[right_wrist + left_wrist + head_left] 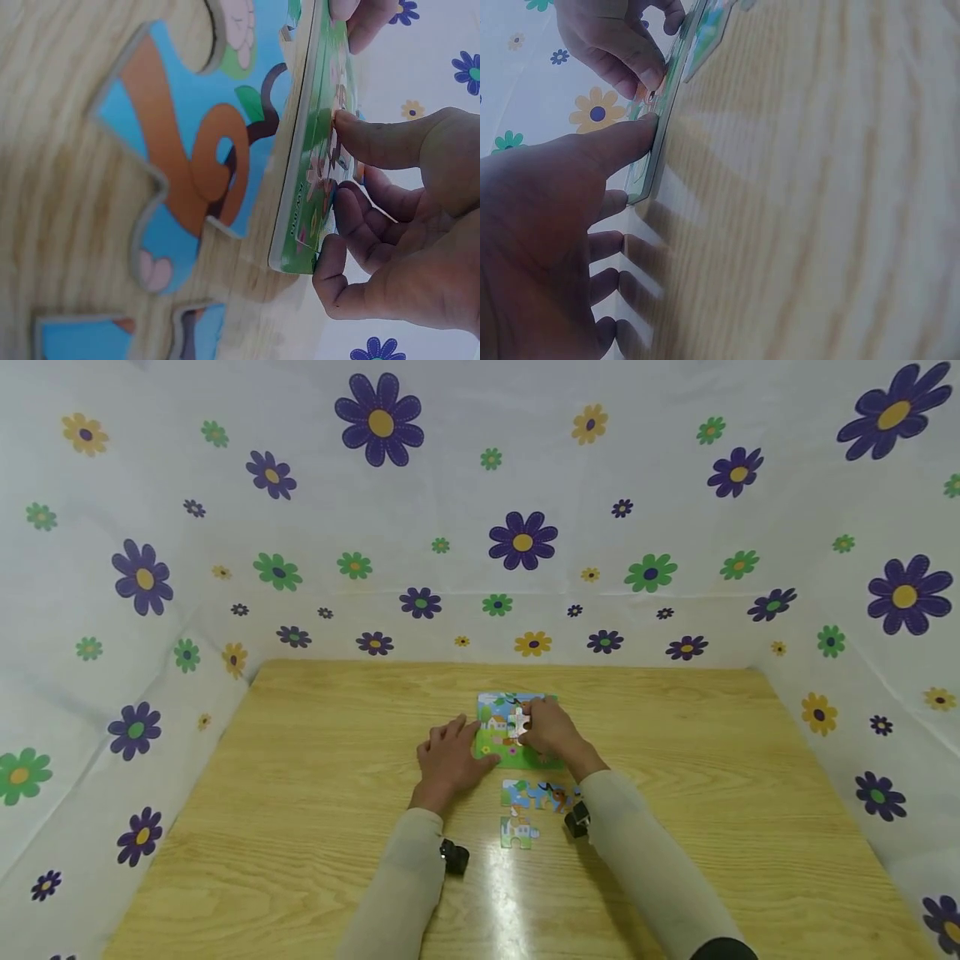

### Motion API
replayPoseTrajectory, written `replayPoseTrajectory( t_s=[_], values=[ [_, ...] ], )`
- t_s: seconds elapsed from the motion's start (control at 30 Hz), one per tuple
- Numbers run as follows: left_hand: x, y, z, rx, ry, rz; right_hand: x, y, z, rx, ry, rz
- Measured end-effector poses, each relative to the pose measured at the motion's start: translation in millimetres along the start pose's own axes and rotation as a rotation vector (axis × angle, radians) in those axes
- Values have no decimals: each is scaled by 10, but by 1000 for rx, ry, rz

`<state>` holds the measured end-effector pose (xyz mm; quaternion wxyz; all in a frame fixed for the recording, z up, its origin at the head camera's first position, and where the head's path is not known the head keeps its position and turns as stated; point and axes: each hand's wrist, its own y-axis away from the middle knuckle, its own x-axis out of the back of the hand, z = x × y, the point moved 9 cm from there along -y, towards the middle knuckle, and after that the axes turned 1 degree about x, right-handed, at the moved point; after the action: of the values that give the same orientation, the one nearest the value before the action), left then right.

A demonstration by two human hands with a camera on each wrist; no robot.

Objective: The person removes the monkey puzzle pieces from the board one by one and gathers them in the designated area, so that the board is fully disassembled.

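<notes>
A jigsaw puzzle board (493,760) with a colourful printed scene lies near the middle of the table. My left hand (450,760) rests at its left side, fingers spread, the thumb pressing the near left edge. Over the board's right half, my right hand (553,729) pinches a puzzle piece between thumb and curled fingers; the fingers hide most of that piece. Beside these fingertips a white, piece-shaped patch (519,724) shows on the board. Just below the board, several joined puzzle pieces (187,157) lie on the table, with a house piece (515,832) under them.
The wooden table (337,777) extends around the board on all sides. White cloth (450,485) with printed flowers hangs behind and at both sides. Small black cameras (453,857) sit at both wrists, the right one close by the loose pieces.
</notes>
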<state>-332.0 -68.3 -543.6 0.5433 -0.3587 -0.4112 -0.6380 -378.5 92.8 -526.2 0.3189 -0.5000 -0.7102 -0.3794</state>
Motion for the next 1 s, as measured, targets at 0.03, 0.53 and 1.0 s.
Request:
replayPoseTrajectory(
  t_s=[0.03,0.53,1.0],
  values=[
    [3,-5,0,-1,1,3,3,-4,0,-2,-8,3],
    [-15,-4,-4,0,-2,0,44,96,23,95,-55,106],
    [-5,2,0,-5,13,2,119,145,73,152,-67,157]
  ],
)
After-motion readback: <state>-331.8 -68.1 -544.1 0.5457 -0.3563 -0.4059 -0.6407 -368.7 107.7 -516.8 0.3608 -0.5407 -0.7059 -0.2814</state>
